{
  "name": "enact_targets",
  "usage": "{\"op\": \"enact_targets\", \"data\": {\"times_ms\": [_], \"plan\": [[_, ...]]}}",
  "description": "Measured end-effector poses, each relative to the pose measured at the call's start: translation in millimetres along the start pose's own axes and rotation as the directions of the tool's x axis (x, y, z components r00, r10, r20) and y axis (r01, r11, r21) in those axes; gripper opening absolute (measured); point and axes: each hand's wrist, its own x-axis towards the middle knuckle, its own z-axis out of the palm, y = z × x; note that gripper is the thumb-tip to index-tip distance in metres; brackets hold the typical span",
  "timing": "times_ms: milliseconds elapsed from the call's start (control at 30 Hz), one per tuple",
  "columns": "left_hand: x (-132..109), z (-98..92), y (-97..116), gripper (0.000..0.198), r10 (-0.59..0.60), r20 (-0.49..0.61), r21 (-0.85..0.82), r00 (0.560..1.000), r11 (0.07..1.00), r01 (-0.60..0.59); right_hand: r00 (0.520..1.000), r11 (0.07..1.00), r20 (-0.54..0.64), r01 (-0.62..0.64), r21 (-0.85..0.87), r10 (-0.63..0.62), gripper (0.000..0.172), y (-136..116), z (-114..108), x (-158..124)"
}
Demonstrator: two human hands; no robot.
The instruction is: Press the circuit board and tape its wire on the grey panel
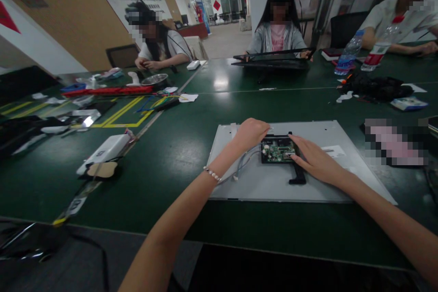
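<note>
Circuit board (278, 151), green and set in a black frame (273, 162), lies on a pale metal panel (253, 191) between both hands; the left hand (252, 133) is curled at the frame's 11 o'clock corner (whether it pinches anything, I cannot tell), and the right hand (313, 157) is opened out along the 3 o'clock side, thumb at the board's edge; a black bracket leg (298, 175) sticks out at 5 o'clock, and a thin grey cable (244, 159) lies at 9 o'clock, partly hidden by the left forearm, which wears a beaded bracelet (212, 174); around the panel on the green table (164, 155), two plastic bottles (349, 54) stand at 1 o'clock, a pixelated pink object (393, 143) lies at 3, and a white case (104, 153) at 9; at 12, well apart, a co-worker holds a black panel (273, 60).
</note>
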Motion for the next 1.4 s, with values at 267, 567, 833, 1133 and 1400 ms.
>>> {"op": "enact_targets", "data": {"times_ms": [267, 567, 833, 1133, 1400], "plan": [[47, 24.4, 47, 0.021, -0.015, 0.14, 0.052, 0.99, 0.999, 0.008, 1.0, 0.999, -0.027, -0.008, 0.036, 0.009, 0.07, -5, -3, 2], [40, 23.5, 45, 0.021, 0.004, 0.15, 0.019, 0.989, 1.0, -0.007, 1.0, 0.998, -0.018, -0.004, 0.063, 0.005, 0.072, 0, -1, 2], [41, 14.4, 47, 0.027, -0.011, 0.161, 0.009, 0.987, 1.0, 0.01, 0.999, 0.996, -0.011, -0.04, 0.074, 0.041, 0.074, -1, -4, 1], [20, -33.7, -37, 0.027, -0.353, 0.182, -0.087, 0.918, 0.924, 0.373, 0.998, 0.996, -0.001, -0.057, 0.065, 0.057, 0.074, -2, -4, -1], [-25, -8.8, -119, 0.04, -0.49, 0.269, -0.097, 0.829, 0.842, 0.53, 0.998, 0.997, 0.009, -0.068, 0.036, 0.068, 0.074, 1, -1, -2]]}}
